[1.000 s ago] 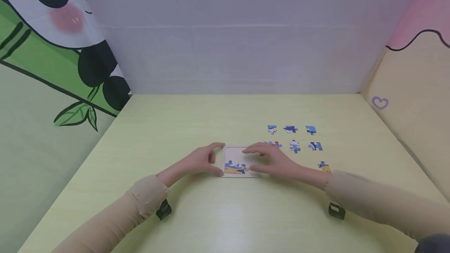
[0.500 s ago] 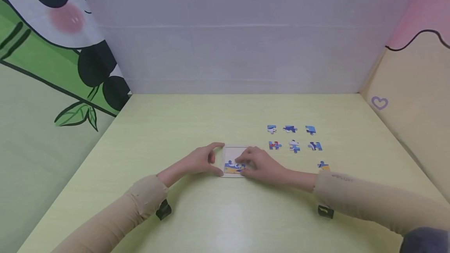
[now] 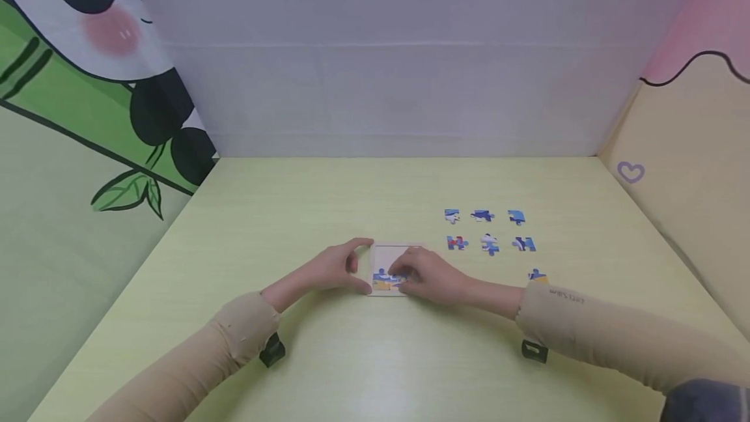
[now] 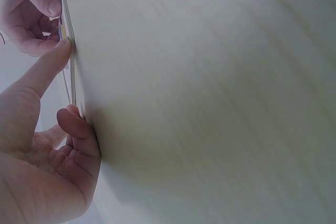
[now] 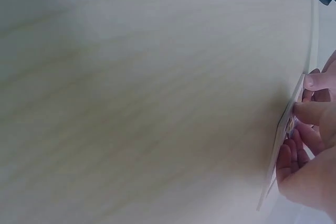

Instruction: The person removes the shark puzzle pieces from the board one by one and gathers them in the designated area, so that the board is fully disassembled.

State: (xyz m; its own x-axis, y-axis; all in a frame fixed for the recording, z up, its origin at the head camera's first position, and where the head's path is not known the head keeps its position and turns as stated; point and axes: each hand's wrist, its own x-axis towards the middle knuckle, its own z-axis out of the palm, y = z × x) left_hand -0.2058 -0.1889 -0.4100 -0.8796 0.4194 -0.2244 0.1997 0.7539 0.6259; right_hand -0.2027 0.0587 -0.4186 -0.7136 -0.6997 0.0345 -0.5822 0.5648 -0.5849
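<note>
A small square puzzle tray (image 3: 383, 256) lies flat on the table, pale and framed by a raised rim. Joined jigsaw pieces (image 3: 382, 284) in blue and yellow fill part of its front row. My left hand (image 3: 336, 268) holds the tray's left side, thumb at the front corner and index finger at the back corner. With thumb and curled fingers, my right hand (image 3: 436, 279) pinches a puzzle piece (image 3: 396, 285) in the front row, covering the tray's right part. In the left wrist view, the left thumb (image 4: 47, 66) rests on the tray's edge (image 4: 72, 69).
Several loose puzzle pieces lie right of the tray in two rows, among them a red-and-blue piece (image 3: 456, 243) and a blue corner piece (image 3: 516, 216). Another loose piece (image 3: 537, 276) sits just beyond the right sleeve (image 3: 562, 308). Walls enclose the table's back and sides.
My right hand has moved left over the tray, and its spread fingers have closed on a piece in the front row. The left hand and the tray have stayed in place.
</note>
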